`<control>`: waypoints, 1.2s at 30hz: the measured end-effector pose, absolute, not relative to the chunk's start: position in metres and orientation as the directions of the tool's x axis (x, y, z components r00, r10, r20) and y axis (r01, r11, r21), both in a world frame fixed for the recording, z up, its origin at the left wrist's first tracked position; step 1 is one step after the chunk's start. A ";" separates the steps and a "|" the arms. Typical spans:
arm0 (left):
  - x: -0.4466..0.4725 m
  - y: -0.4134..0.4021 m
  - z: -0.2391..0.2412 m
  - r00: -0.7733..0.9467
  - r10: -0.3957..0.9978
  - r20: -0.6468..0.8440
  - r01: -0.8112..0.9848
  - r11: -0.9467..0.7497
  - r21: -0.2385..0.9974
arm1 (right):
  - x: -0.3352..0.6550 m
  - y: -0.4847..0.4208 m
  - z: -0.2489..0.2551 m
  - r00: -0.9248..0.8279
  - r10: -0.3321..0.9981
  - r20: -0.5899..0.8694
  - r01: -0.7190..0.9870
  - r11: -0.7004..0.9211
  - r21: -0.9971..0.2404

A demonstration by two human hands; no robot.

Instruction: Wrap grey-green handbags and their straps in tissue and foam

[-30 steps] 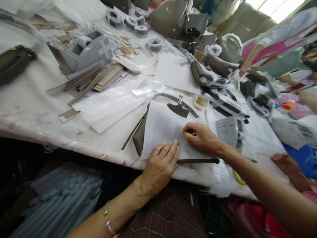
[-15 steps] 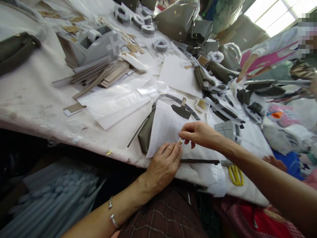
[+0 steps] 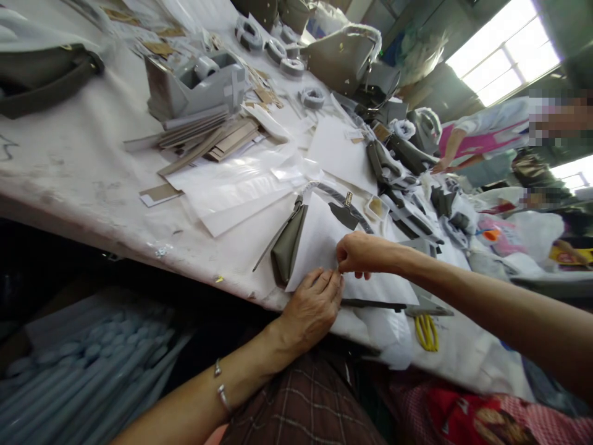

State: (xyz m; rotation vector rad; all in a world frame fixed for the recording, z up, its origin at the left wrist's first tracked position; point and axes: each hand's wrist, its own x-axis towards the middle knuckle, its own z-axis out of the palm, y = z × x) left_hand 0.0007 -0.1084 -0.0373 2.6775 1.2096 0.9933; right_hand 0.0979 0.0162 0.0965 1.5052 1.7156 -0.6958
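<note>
A dark olive handbag [image 3: 288,247] lies at the table's front edge, with a white sheet [image 3: 319,232] over its front. A dark flap tab with a metal clasp [image 3: 348,199] shows beyond the sheet, beside the wrapped handle. My left hand [image 3: 312,309] rests flat on the sheet's near edge, fingers stretched out and holding nothing. Right by its fingertips, my right hand [image 3: 364,254] is closed in a pinch over the spot of a small gold-coloured fitting. The fingers now hide most of that fitting.
Grey tape dispenser [image 3: 194,83] and stacked card strips [image 3: 222,139] lie at the left back. A small clear tray [image 3: 376,208] sits beyond the bag, yellow-handled snips [image 3: 426,332] to the right. More bags [image 3: 393,161] fill the right side, where another person's hand [image 3: 442,165] reaches in.
My right hand has lowered and closed over the gold-coloured fitting, which showed uncovered before. My left hand stays on the sheet. The whole view has shifted slightly.
</note>
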 end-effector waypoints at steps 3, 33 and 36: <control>0.001 -0.109 -0.039 0.488 0.689 0.536 0.661 -0.693 0.289 | 0.100 0.010 0.094 -0.033 0.600 -0.799 0.988 0.141 0.065; -0.015 -0.101 -0.012 0.304 0.835 0.459 0.437 -0.550 0.711 | 0.171 -0.082 0.020 -0.174 0.968 0.180 0.868 0.237 -0.436; -0.018 -0.087 0.012 0.360 0.888 0.285 0.492 -0.440 0.751 | 0.174 -0.087 0.007 -0.193 0.942 0.273 0.847 0.301 -0.439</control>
